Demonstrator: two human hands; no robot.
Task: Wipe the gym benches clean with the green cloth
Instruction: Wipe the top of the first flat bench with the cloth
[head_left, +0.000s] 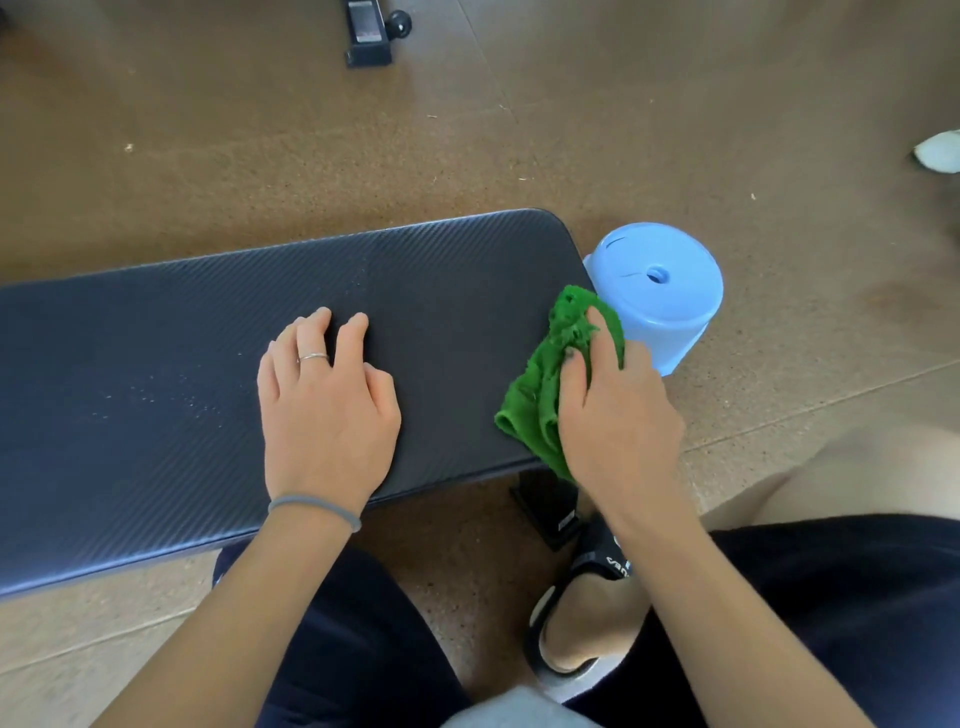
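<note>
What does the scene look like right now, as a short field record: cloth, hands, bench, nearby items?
cloth: crumpled green terry cloth, at the bench's right end
right hand: right hand grips the cloth, pressing it on the pad
left hand: left hand rests on the pad, holding nothing
bench: dark textured padded gym bench, pale specks left of the left hand
nearby: upturned light blue plastic bucket beside the bench end
</note>
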